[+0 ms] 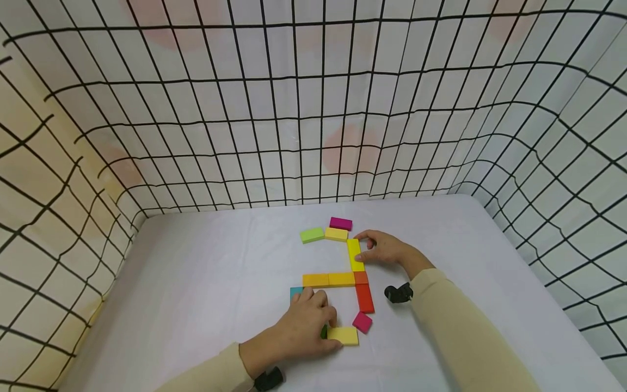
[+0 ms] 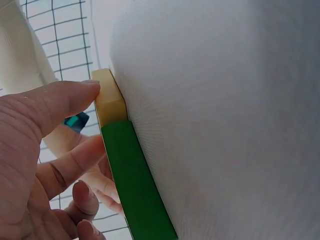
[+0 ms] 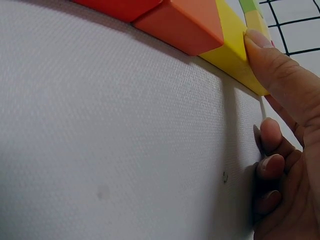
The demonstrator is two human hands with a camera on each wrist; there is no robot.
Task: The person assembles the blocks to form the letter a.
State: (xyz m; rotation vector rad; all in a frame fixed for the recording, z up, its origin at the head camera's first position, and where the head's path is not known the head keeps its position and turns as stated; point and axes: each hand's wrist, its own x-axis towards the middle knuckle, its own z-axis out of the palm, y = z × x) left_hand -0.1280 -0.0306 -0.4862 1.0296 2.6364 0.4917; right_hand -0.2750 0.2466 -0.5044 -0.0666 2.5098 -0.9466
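Wooden-looking blocks lie in a winding line on the white table. My left hand [image 1: 303, 324] pinches a pale yellow block [image 1: 346, 336] at the near end, thumb on one side and index finger on the other. Against it sits a green block [image 2: 135, 180], mostly hidden under that hand in the head view. A teal block [image 1: 296, 292] shows past its fingers. My right hand [image 1: 389, 249] holds a bright yellow block [image 1: 354, 250], thumb at its side and index finger at its far end. That block meets an orange block [image 3: 182, 25].
Two amber blocks [image 1: 328, 280] run left from the orange one. A red block [image 1: 364, 298] and a tilted crimson block [image 1: 362, 322] lie nearer. Lime [image 1: 312, 235], pale yellow [image 1: 336, 234] and magenta [image 1: 340, 223] blocks lie at the far end. Black wire mesh [image 1: 299, 120] encloses the table.
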